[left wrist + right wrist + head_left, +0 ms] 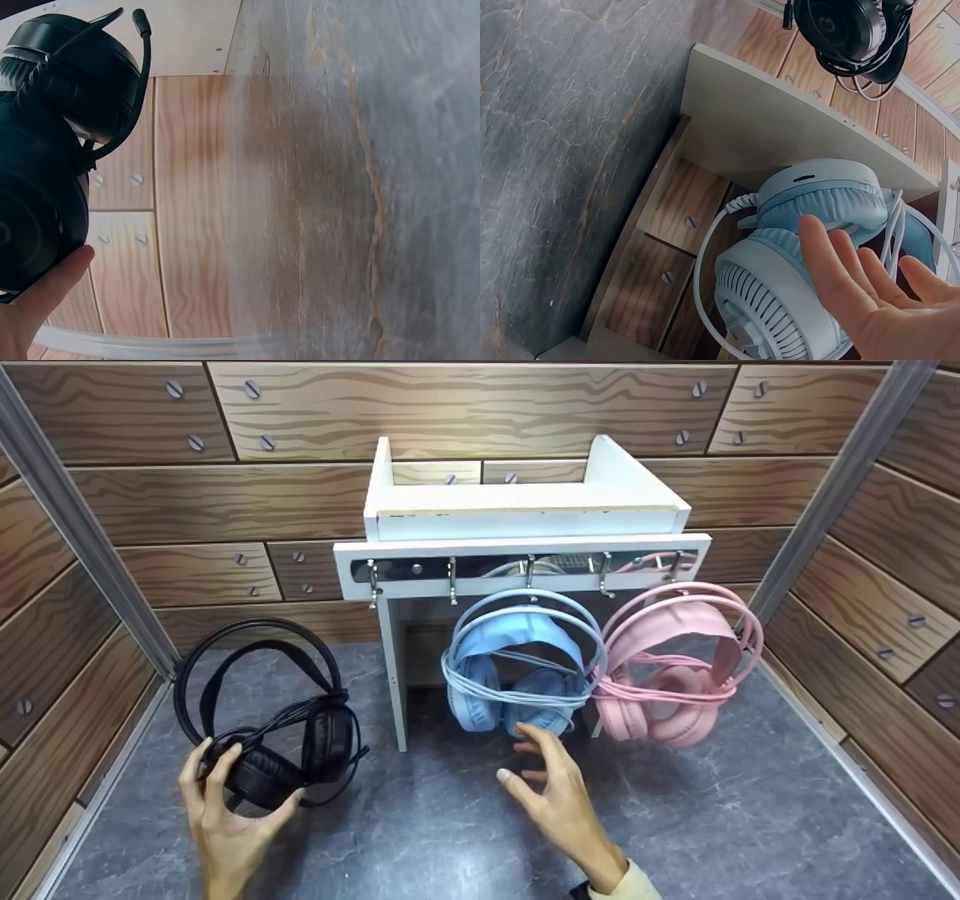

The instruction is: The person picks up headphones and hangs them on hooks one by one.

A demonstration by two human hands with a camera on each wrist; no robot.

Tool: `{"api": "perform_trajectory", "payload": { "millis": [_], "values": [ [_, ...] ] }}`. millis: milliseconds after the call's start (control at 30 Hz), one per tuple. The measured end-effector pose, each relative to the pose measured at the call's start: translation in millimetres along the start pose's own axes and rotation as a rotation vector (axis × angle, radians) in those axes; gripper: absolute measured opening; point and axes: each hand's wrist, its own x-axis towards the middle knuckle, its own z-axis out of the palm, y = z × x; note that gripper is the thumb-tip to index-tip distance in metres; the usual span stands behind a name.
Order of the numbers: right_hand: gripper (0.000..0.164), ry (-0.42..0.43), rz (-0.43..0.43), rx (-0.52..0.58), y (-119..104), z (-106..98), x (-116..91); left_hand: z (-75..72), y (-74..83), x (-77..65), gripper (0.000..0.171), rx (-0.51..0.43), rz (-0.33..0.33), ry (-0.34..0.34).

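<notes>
Black headphones (328,739) with a bundled cable and a microphone boom are gripped at one ear cup by my left hand (225,817), fingers on top and thumb below. In the left wrist view the black headphones (45,180) fill the left side, the thumb against a cup. Blue headphones (476,690) hang from a middle hook of the white rack. Just below and in front of them is my right hand (555,799), its fingers loosely bent and holding nothing. The right wrist view shows that hand (885,300) beside the blue ear cups (772,300); whether it touches them I cannot tell.
Pink headphones (667,697) hang at the rack's right end, close against the blue pair. The white hook rail (525,546) fronts a white shelf unit (525,499), with bare hooks toward its left. Wood-patterned walls (480,412) surround the grey marbled surface (450,840).
</notes>
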Motion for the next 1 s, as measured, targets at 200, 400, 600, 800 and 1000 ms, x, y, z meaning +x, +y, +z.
{"api": "perform_trajectory", "payload": {
  "millis": [200,400,600,800,1000],
  "values": [
    [0.050,-0.010,0.004,0.007,-1.2,0.2,1.4,1.1,1.6,-1.2,0.078,-0.010,0.019,-0.002],
    [0.050,-0.025,0.025,0.024,-2.6,1.0,2.9,2.6,3.2,-1.7,0.082,0.002,0.064,0.004],
    [0.050,-0.032,0.043,0.030,-2.6,1.2,3.9,3.7,6.8,-0.7,0.080,-0.017,0.080,0.010],
    [0.050,-0.035,0.047,0.041,-2.6,1.4,4.0,4.5,9.9,1.3,0.080,-0.021,0.091,0.026],
    [0.048,-0.025,0.033,0.042,-1.7,1.5,3.3,6.0,11.9,-1.1,0.080,-0.063,0.100,0.022]
  ]
}}
